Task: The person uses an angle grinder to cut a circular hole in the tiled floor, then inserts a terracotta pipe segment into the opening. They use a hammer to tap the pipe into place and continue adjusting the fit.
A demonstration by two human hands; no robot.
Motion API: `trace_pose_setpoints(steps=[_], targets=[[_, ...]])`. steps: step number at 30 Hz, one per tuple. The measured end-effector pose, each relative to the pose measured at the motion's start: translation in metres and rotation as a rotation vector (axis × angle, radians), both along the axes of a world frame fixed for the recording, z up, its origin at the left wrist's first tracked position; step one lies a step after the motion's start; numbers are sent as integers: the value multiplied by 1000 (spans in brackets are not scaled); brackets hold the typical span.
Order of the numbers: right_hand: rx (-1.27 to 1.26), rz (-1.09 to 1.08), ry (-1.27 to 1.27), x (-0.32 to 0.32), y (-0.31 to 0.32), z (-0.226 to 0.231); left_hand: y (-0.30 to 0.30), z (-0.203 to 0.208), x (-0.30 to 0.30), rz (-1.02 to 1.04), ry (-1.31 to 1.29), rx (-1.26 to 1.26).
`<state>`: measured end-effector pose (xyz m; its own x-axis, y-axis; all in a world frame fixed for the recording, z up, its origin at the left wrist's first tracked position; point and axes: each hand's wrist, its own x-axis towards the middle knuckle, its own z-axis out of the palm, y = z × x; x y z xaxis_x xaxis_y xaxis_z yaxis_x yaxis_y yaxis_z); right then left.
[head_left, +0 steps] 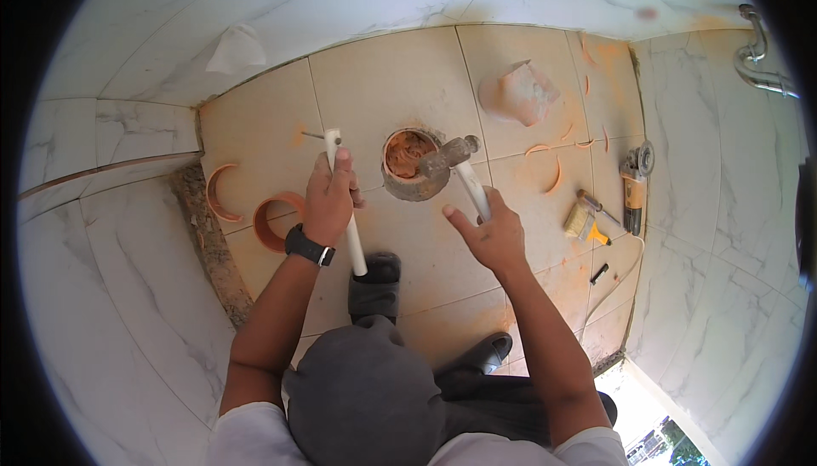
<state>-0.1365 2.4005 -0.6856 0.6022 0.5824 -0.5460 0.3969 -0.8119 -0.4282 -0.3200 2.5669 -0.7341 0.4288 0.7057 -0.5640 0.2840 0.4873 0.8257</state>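
My left hand (pixel 334 198) is closed around a white rod-shaped handle (pixel 356 249) with a thin dark metal spike across its top end; its exact kind is unclear. In my right hand (pixel 495 232) is the white handle of a hammer (pixel 451 155), gripped with the thumb held out from it. The worn metal hammer head hangs over the right edge of a round floor hole (pixel 407 195), covering part of it. Inside the hole, an orange pipe mouth (pixel 398 138) shows rough orange material. The white rod stands left of the hole, apart from it.
Left of me lie an orange pipe ring (pixel 265 224) and a curved orange piece (pixel 214 194). A crumpled bag (pixel 521 96) sits beyond the hole. To the right are orange shards (pixel 557 175), an angle grinder (pixel 634 189) with cord, a paintbrush (pixel 580 222) and a screwdriver (pixel 596 204). Tiled walls enclose the floor.
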Motion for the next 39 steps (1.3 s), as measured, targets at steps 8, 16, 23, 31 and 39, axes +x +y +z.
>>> trace_pose_setpoints(steps=[8, 16, 23, 31, 39], targets=[[242, -254, 155, 32, -37, 10, -24, -16, -24, -499, 64, 333], [267, -137, 36, 16, -26, 9, -34, -47, -3, -645, 363, 587], [280, 26, 87, 20, -1, 8, -32, -43, 7, -847, 509, 585], [230, 96, 102, 25, 37, 13, -16, -37, 21, -964, 491, 626], [-89, 418, -37, 23, 60, 16, -7, -35, 29, -1043, 497, 662]])
